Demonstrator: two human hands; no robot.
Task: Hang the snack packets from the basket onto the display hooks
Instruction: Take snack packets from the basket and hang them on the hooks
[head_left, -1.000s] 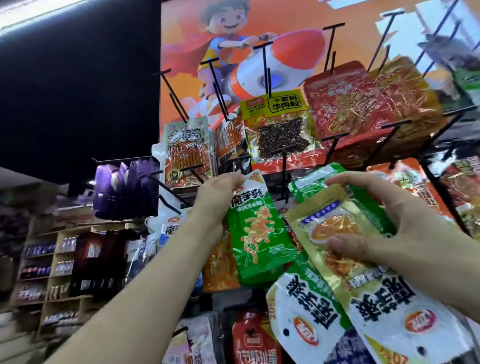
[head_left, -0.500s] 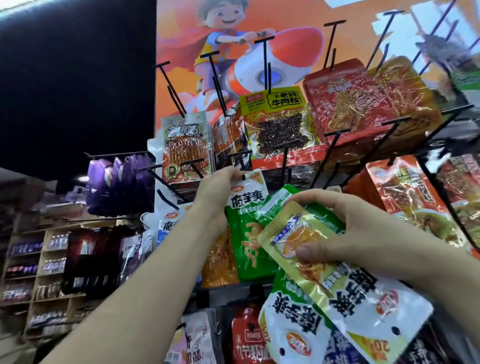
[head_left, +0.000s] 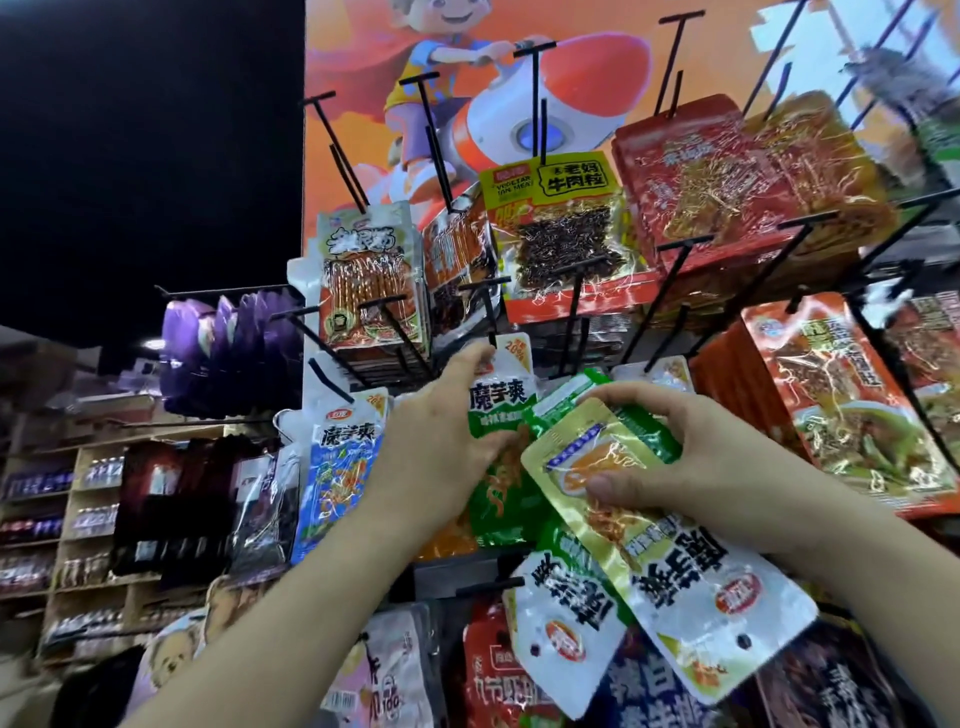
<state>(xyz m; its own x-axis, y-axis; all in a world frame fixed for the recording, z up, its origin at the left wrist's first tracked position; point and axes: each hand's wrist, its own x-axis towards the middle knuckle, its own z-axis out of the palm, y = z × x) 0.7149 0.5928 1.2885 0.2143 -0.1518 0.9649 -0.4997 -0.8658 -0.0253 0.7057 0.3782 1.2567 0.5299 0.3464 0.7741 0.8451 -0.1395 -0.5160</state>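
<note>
Line up the hole at the top of the green packet (head_left: 501, 410) with the tip of the hook (head_left: 487, 312) just above your left hand (head_left: 441, 447), then slide it straight back. Your left hand pinches that packet's upper edge. Your right hand (head_left: 691, 457), just beside it, grips the spare packets (head_left: 675, 566), thumb on top.

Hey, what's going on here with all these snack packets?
A person is restocking snacks. The left grip holds the top of a green packet up by a black hook; whether it is threaded on is unclear. The right grip holds a bunch of packets, a gold packet in front, ready below.
</note>
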